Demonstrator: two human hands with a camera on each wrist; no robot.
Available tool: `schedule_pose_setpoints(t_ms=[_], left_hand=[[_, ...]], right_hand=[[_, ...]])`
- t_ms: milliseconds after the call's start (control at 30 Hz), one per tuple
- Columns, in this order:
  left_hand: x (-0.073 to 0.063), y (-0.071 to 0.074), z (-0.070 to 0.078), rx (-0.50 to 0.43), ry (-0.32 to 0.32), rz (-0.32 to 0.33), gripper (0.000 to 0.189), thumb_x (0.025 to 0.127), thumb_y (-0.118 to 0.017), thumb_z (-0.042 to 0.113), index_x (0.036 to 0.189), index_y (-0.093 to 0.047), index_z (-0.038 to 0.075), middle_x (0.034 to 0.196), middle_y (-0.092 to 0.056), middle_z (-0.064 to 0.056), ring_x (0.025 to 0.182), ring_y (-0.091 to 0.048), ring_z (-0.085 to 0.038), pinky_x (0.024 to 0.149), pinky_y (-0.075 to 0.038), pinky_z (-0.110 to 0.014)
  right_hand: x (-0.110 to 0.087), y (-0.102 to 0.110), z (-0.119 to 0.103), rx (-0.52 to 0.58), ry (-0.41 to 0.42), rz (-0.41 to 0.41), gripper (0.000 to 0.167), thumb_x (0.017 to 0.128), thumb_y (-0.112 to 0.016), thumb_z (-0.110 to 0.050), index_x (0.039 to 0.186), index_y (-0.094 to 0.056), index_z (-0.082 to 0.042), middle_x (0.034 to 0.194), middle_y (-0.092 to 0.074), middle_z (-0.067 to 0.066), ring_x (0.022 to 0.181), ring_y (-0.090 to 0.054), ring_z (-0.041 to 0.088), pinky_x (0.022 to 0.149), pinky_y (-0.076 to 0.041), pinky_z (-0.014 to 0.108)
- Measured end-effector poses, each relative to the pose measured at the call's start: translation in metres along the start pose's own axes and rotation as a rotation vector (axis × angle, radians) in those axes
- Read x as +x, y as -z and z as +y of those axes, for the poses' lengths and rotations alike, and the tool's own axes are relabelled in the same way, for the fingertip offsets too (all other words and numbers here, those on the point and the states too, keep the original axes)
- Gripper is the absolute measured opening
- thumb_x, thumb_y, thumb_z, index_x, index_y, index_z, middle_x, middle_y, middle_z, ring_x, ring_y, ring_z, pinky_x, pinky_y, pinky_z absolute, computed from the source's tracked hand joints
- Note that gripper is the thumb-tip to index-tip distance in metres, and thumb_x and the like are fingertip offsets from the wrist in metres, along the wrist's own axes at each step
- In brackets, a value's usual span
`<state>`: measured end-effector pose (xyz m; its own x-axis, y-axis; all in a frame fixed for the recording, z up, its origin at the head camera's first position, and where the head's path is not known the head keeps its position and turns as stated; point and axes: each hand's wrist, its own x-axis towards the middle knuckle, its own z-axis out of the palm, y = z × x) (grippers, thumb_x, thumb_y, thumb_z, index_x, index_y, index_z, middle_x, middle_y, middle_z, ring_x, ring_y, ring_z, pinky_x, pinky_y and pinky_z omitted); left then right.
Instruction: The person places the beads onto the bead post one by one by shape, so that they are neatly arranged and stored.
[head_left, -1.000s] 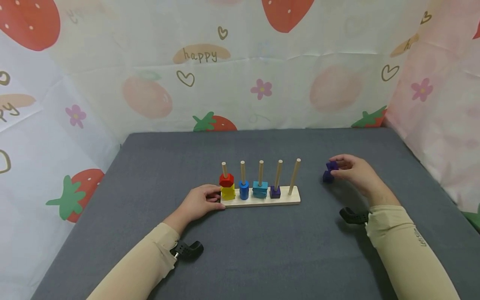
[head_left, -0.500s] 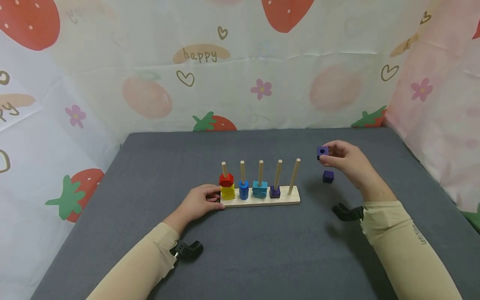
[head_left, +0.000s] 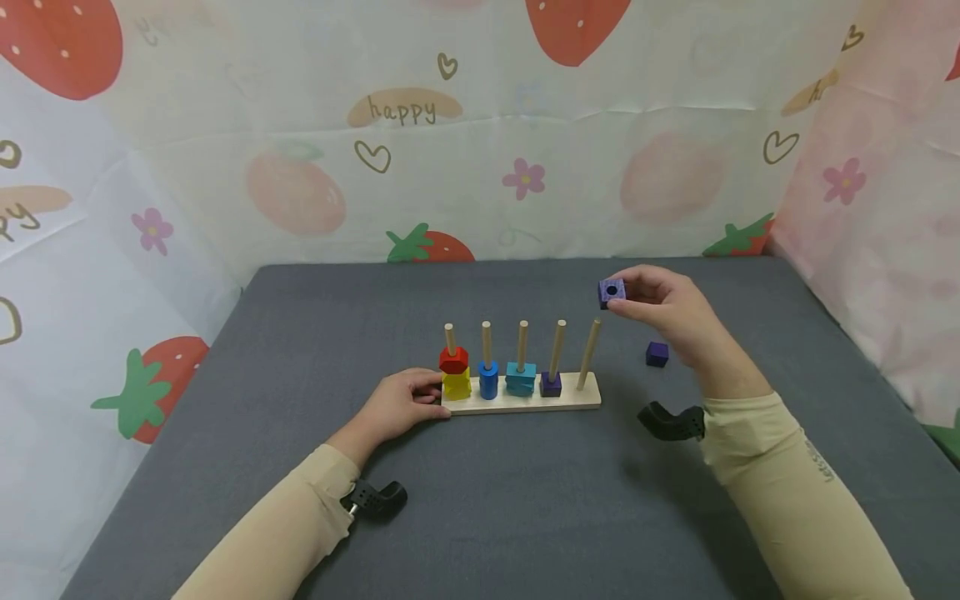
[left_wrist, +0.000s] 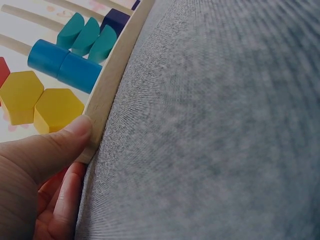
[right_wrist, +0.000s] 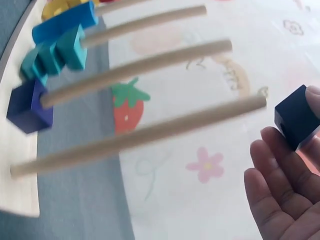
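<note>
My left hand point(head_left: 397, 406) grips the left end of a wooden peg board point(head_left: 581, 401), thumb on its edge. My right hand point(head_left: 671, 312) pinches a purple cube point(head_left: 612, 292), whose hole shows, in the air just above and right of the tip of the rightmost, bare peg point(right_wrist: 145, 137). From left, the other pegs bear yellow hexagonal blocks point(left_wrist: 59, 110) with red point(head_left: 453, 361) above, blue cylinders point(left_wrist: 79, 71), teal half-round blocks point(left_wrist: 80, 37) and one purple cube point(right_wrist: 31, 106).
Another purple cube point(head_left: 657, 354) lies on the grey cloth-covered table point(head_left: 525, 500), right of the peg board. A patterned cloth backdrop point(head_left: 570, 125) rises behind the table and at both sides. A black strap point(head_left: 671, 422) hangs at the right wrist.
My right hand has lifted one purple cube off the table and carried it left and up toward the rightmost peg. The other loose cube stayed put. My left hand has not moved.
</note>
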<state>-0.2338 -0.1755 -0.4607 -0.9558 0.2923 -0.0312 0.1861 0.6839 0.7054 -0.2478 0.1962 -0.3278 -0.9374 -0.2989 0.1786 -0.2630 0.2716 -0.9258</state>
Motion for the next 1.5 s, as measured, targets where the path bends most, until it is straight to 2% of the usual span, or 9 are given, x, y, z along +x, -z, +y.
schedule_pose_setpoints(t_ms=[233, 433, 633, 833, 1033, 1267, 1500], left_hand=[[0.000, 0.000, 0.001, -0.005, -0.001, 0.001, 0.056, 0.071, -0.078, 0.031, 0.121, -0.061, 0.011, 0.112, -0.060, -0.001, 0.087, -0.057, -0.008, 0.082, -0.048, -0.029], [-0.001, 0.000, 0.001, -0.001, 0.003, 0.003, 0.056, 0.071, -0.078, 0.032, 0.120, -0.061, 0.012, 0.112, -0.060, 0.000, 0.086, -0.056, -0.009, 0.081, -0.048, -0.029], [0.000, 0.000, 0.001, -0.014, 0.006, 0.002, 0.055, 0.071, -0.078, 0.031, 0.120, -0.061, 0.012, 0.112, -0.060, 0.000, 0.087, -0.057, -0.009, 0.082, -0.048, -0.029], [0.000, 0.000, 0.001, -0.010, -0.001, 0.005, 0.055, 0.071, -0.078, 0.030, 0.120, -0.061, 0.012, 0.112, -0.060, -0.001, 0.086, -0.057, -0.009, 0.081, -0.049, -0.029], [0.000, -0.001, 0.000, -0.015, 0.007, 0.006, 0.055, 0.071, -0.078, 0.030, 0.120, -0.061, 0.012, 0.113, -0.060, 0.000, 0.087, -0.057, -0.008, 0.082, -0.049, -0.028], [-0.001, -0.001, 0.001, -0.014, 0.011, 0.001, 0.056, 0.071, -0.078, 0.032, 0.121, -0.061, 0.012, 0.114, -0.059, -0.001, 0.087, -0.057, -0.008, 0.082, -0.048, -0.029], [-0.001, 0.001, 0.003, -0.017, 0.016, -0.001, 0.056, 0.071, -0.078, 0.030, 0.121, -0.061, 0.011, 0.115, -0.059, -0.002, 0.088, -0.057, -0.009, 0.083, -0.048, -0.029]], right_hand=[[0.004, -0.018, -0.007, 0.024, 0.009, -0.063, 0.031, 0.087, -0.063, -0.016, 0.112, -0.055, 0.001, 0.097, -0.059, 0.002, 0.089, -0.056, 0.019, 0.078, -0.046, 0.023], [0.007, -0.031, -0.005, 0.037, -0.022, -0.091, 0.029, 0.088, -0.062, -0.018, 0.110, -0.057, 0.001, 0.095, -0.060, 0.005, 0.088, -0.054, 0.021, 0.079, -0.045, 0.031], [0.008, -0.040, -0.001, 0.016, -0.053, -0.114, 0.031, 0.087, -0.063, -0.020, 0.111, -0.058, -0.002, 0.099, -0.059, 0.010, 0.089, -0.055, 0.022, 0.081, -0.045, 0.033], [0.008, -0.043, -0.001, 0.005, -0.057, -0.125, 0.030, 0.088, -0.062, -0.019, 0.111, -0.058, -0.001, 0.101, -0.059, 0.012, 0.088, -0.055, 0.021, 0.081, -0.045, 0.033], [0.010, -0.043, 0.002, -0.020, -0.033, -0.146, 0.029, 0.086, -0.064, -0.018, 0.110, -0.060, -0.002, 0.099, -0.058, 0.012, 0.086, -0.052, 0.026, 0.073, -0.045, 0.031], [0.012, -0.044, 0.008, -0.070, -0.054, -0.163, 0.029, 0.085, -0.065, -0.020, 0.110, -0.061, -0.005, 0.097, -0.057, 0.011, 0.082, -0.048, 0.023, 0.068, -0.043, 0.031], [0.011, -0.045, 0.013, -0.109, -0.077, -0.173, 0.029, 0.084, -0.067, -0.019, 0.110, -0.061, -0.006, 0.096, -0.054, 0.012, 0.082, -0.045, 0.025, 0.068, -0.043, 0.031]])
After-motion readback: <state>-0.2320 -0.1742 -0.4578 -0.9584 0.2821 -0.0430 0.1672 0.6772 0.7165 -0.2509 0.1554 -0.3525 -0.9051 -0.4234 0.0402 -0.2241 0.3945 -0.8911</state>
